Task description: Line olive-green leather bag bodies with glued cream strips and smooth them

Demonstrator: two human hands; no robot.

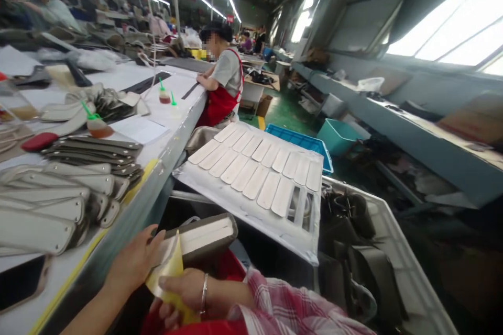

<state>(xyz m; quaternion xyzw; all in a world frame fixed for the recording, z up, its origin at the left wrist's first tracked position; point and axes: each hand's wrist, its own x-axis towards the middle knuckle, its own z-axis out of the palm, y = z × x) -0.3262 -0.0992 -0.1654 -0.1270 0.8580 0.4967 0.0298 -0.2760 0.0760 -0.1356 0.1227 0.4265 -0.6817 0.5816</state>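
My left hand (pixel 135 256) grips the near end of a grey-brown boxy piece (pixel 178 247), which has a long white strip (pixel 208 234) along its upper face. Between finger and thumb of my right hand (pixel 184 290) is a yellow backing paper (pixel 175 272), curled up from the near end of the piece. Where the paper's upper edge meets the white strip, I cannot tell whether it still sticks. The piece is tilted, its far end toward the white board (pixel 251 204). Rows of pale rounded strips (pixel 231 167) lie on that board.
Left is a workbench (pixel 184 99) with stacked grey strips (pixel 43 214), a phone (pixel 23 280) and a glue bottle (pixel 98 128). A bin of dark pieces (pixel 387 209) stands right, a blue crate (pixel 298 141) behind the board. A co-worker in a red apron (pixel 220 102) leans over the bench.
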